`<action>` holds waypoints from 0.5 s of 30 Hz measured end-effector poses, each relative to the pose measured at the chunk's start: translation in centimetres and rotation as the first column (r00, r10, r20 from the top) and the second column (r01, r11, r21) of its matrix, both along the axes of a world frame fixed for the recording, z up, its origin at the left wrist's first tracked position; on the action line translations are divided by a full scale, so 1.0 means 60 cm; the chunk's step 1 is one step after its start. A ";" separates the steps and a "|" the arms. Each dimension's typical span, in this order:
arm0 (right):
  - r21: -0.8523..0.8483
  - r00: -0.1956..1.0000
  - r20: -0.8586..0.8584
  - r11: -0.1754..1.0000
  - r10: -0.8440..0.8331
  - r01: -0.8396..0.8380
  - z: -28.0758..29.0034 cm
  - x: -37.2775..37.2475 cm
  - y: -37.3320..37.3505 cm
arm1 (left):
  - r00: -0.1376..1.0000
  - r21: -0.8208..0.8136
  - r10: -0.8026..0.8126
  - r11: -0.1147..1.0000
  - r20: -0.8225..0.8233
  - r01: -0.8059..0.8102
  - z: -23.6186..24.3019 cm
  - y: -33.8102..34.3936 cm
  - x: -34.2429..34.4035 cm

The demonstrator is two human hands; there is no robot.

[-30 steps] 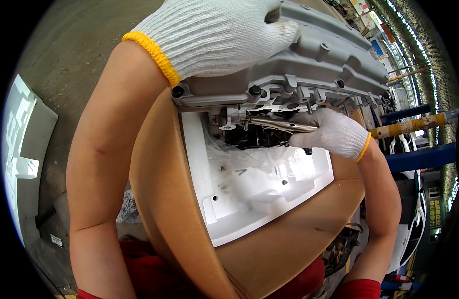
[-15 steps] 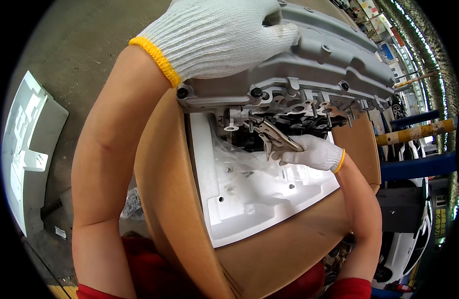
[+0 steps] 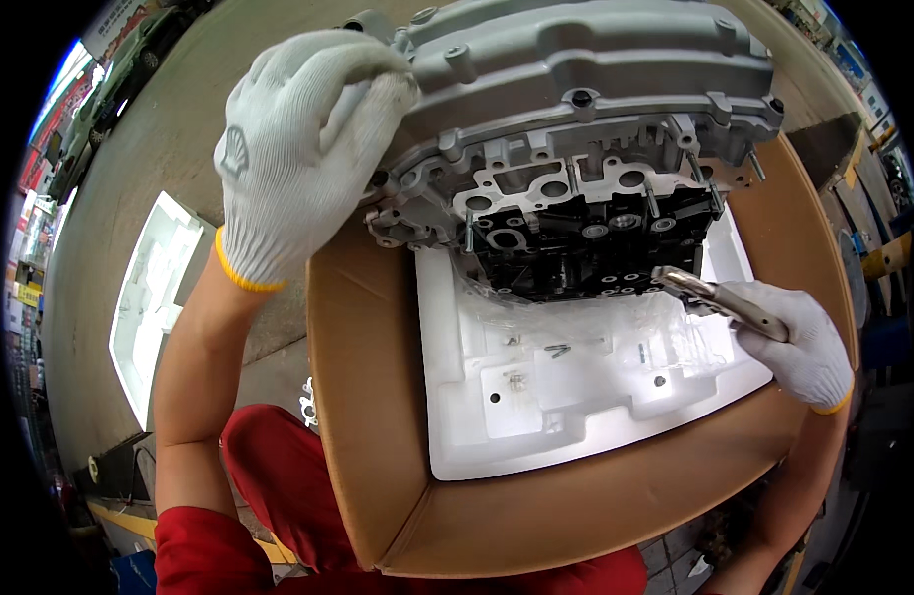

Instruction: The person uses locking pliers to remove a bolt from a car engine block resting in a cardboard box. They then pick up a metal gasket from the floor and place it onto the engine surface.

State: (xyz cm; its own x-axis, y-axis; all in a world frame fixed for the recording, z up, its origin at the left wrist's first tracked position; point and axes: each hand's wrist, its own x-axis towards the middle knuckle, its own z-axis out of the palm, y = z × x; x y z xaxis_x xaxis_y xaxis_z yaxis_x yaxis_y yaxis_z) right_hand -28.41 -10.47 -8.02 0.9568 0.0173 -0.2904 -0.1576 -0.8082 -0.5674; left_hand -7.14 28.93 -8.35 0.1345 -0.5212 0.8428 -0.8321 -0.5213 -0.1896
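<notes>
A grey-and-black engine [image 3: 596,233] fills the upper middle, with a ribbed grey cover on top and several studs along its near side. My left hand [image 3: 298,149], in a white knitted glove with a yellow cuff, is closed on the left end of the engine; its fingertips are partly hidden. In my right hand [image 3: 799,337], gloved alike, is a pair of metal locking pliers [image 3: 730,305]. The pliers' jaws point left toward the black lower part of the engine, apart from the studs. Clear plastic film [image 3: 536,317] lies under the engine.
The engine stands in an open cardboard box [image 3: 378,397] lined with a white foam tray [image 3: 507,446]. Small metal pins [image 3: 556,350] lie on the foam. Another white foam piece [image 3: 150,307] is on the floor at left. A parked car [image 3: 130,59] shows at the far left.
My right hand has drawn the pliers away from the studs, to the right. My left hand has shifted left along the cover to the engine's end. The view has turned.
</notes>
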 end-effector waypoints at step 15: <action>-0.283 0.925 0.291 0.902 -0.245 0.328 -0.156 -0.239 -0.228 | -0.556 0.174 -0.106 0.887 -0.825 -0.427 -0.140 -0.083 -0.108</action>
